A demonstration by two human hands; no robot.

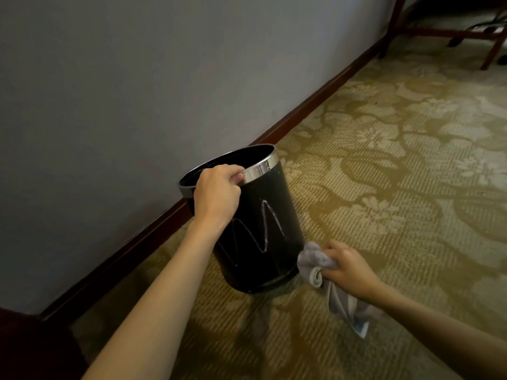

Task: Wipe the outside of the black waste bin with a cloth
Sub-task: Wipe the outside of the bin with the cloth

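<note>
The black waste bin (pixel 263 223) stands on the carpet near the wall, tilted slightly toward the wall, with a shiny metal rim and a pale zigzag mark on its side. My left hand (pixel 216 196) grips the rim on the near side. My right hand (pixel 348 267) holds a bunched grey cloth (pixel 315 264), which touches the bin's lower right side near the base. The cloth's loose end hangs down under my wrist.
A grey wall (pixel 137 91) with a dark wooden skirting board (pixel 301 111) runs diagonally behind the bin. Patterned gold carpet (pixel 397 160) covers the floor to the right. Dark wooden furniture legs (pixel 389 28) stand at the top right.
</note>
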